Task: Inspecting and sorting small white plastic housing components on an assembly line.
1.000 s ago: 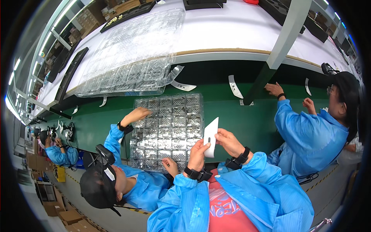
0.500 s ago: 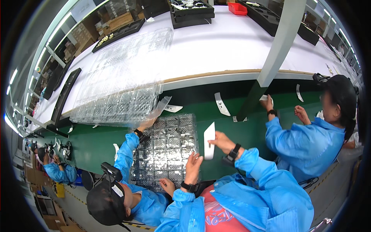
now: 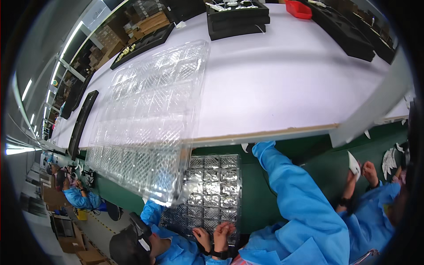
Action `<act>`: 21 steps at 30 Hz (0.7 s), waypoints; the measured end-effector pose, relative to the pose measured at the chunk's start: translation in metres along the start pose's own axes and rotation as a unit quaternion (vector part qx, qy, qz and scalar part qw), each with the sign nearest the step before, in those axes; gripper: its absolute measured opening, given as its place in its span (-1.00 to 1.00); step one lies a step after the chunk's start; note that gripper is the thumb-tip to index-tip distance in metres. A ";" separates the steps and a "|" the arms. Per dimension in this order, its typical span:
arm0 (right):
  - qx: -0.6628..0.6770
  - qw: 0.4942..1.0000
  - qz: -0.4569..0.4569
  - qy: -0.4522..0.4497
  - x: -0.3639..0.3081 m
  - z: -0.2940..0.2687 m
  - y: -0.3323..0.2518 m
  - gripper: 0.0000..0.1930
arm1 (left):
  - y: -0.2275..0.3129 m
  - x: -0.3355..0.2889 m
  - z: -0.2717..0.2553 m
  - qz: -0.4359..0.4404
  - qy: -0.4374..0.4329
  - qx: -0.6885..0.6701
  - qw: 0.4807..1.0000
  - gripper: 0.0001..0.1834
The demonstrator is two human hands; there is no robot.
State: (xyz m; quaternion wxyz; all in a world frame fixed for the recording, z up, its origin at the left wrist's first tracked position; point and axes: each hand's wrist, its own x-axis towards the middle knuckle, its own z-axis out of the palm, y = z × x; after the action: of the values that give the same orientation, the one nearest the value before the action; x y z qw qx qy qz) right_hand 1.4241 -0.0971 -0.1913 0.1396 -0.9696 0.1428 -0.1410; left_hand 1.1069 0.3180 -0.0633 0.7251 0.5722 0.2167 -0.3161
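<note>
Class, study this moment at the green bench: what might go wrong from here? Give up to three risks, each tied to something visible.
The clear trays jut past the front of the white shelf, near a co-worker's sleeve; a nudge might slide them down.

The right hand is hidden beyond the shelf edge, only its blue sleeve showing, so it might knock something unseen.

The left hand is close beside a co-worker's hand at the lower tray; they might bump.

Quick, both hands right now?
Left hand: fingers curled by the clear compartment tray; grip can't be told.
Right hand: hidden behind the white shelf's edge; can't be told.
</note>
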 end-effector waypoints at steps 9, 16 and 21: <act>-0.187 0.982 0.011 0.004 -0.021 0.056 0.030 -0.55 | 0.005 0.008 0.013 -0.038 0.005 0.035 0.999 -0.75; -0.023 0.996 0.088 -0.011 -0.107 -0.037 0.066 -0.49 | 0.004 0.023 0.011 -0.039 -0.028 0.053 0.997 -0.74; 0.172 0.917 0.350 -0.079 -0.130 -0.023 0.052 -0.55 | 0.013 0.024 0.021 -0.042 -0.049 0.059 0.996 -0.74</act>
State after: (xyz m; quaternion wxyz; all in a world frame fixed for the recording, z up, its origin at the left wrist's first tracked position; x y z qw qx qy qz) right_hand 1.2850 -0.1095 -0.2168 0.3556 -0.8265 0.4354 -0.0287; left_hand 1.1321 0.2943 -0.0658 0.6857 0.5885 0.1854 -0.3860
